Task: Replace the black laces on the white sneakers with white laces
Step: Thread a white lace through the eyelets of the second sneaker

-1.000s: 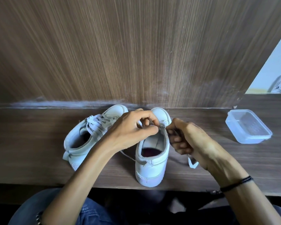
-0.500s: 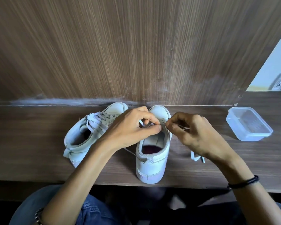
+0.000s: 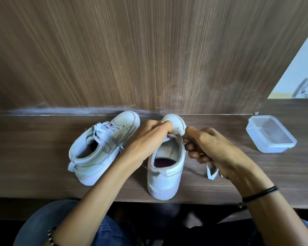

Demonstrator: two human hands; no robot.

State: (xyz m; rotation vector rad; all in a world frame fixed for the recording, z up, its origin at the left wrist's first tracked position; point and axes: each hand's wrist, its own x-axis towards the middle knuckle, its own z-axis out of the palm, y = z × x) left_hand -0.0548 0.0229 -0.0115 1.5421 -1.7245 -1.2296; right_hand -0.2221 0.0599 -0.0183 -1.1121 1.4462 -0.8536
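Two white sneakers stand on the wooden desk [image 3: 34,166]. The left sneaker [image 3: 100,148] is laced with a white lace. The right sneaker [image 3: 167,162] stands heel toward me with its tongue exposed. My left hand [image 3: 148,141] pinches a white lace [image 3: 211,172] at the shoe's front eyelets. My right hand [image 3: 213,150] grips the same lace at the right side of the shoe, fingers curled, and the lace's loose end hangs out below my palm. No black lace is in sight.
A clear plastic container [image 3: 270,134] with a lid sits on the desk at the right. A wooden panel [image 3: 149,59] rises right behind the shoes. The desk's front edge runs just under the right sneaker's heel.
My right hand has curled and pulled back down and to the right with the lace. My left hand has stayed at the front eyelets.
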